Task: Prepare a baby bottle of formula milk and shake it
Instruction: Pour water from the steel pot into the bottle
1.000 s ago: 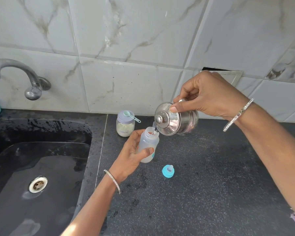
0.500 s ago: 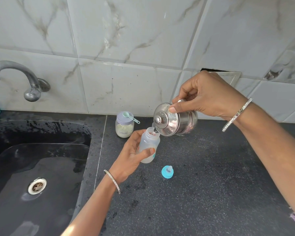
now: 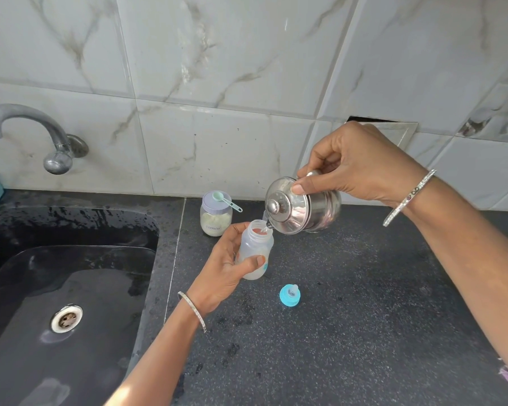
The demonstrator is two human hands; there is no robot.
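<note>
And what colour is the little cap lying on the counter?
The cap is bright turquoise blue. The head view, the only one here, shows it plainly.

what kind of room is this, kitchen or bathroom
Most likely a home kitchen: a dark stone counter with a sunken sink, a wall tap on marbled tiles, and a steel pot tipped over a baby bottle.

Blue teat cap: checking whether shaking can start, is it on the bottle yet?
No, the blue teat cap lies on the counter, apart from the open bottle in the left hand.
</note>
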